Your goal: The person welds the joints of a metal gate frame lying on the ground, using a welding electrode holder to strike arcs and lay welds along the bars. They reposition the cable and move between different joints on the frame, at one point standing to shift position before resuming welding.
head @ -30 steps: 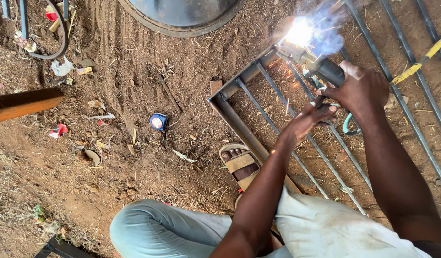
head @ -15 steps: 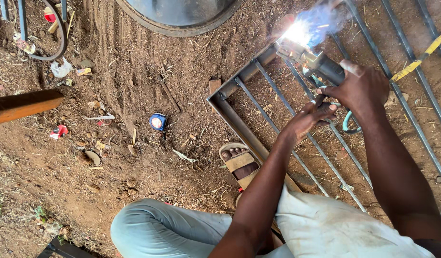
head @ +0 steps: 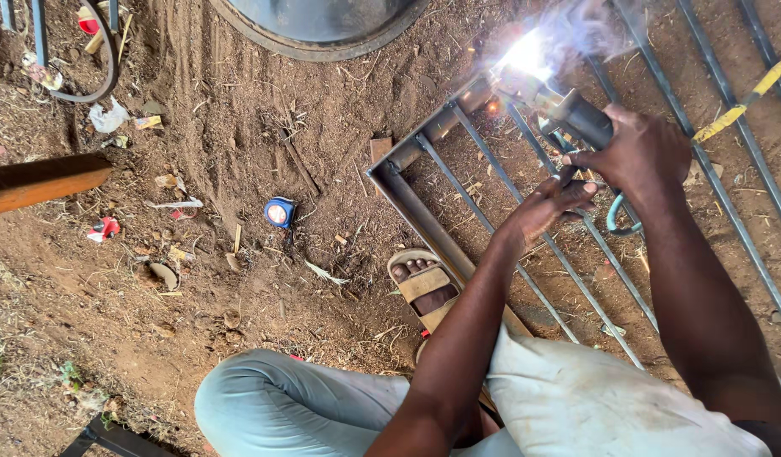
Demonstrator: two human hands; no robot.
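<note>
The right hand (head: 640, 152) is wrapped tight round the dark, cylindrical handle of a welding electrode holder (head: 568, 110), fingers curled shut on it. Its tip meets the upper corner of a grey steel gate frame (head: 424, 222) lying flat on the ground, and there a white-hot arc (head: 526, 55) flares, with thin bluish smoke curling above it. The left hand (head: 547, 203) sits just below the right, fingers bent and pressed against the holder's underside — a bracing grip, not a pinch. A teal cable (head: 619, 222) loops down from beneath the hands.

The frame is made of flat, dull angle bar at its edges and slim round rods running parallel across it, slightly rusted. Just beside the frame's lower edge, a foot in a tan strapped sandal (head: 422, 283) rests on the soil. The ground is dry, crumbly reddish-brown earth strewn with twigs and scraps.

Well to the left of the frame lies a small blue round-cornered tape measure (head: 279, 211). Farther left, a rust-orange beam (head: 39, 182) juts in. Above the frame, a curved metal rim (head: 322, 46) — smooth, grey — edges the view.
</note>
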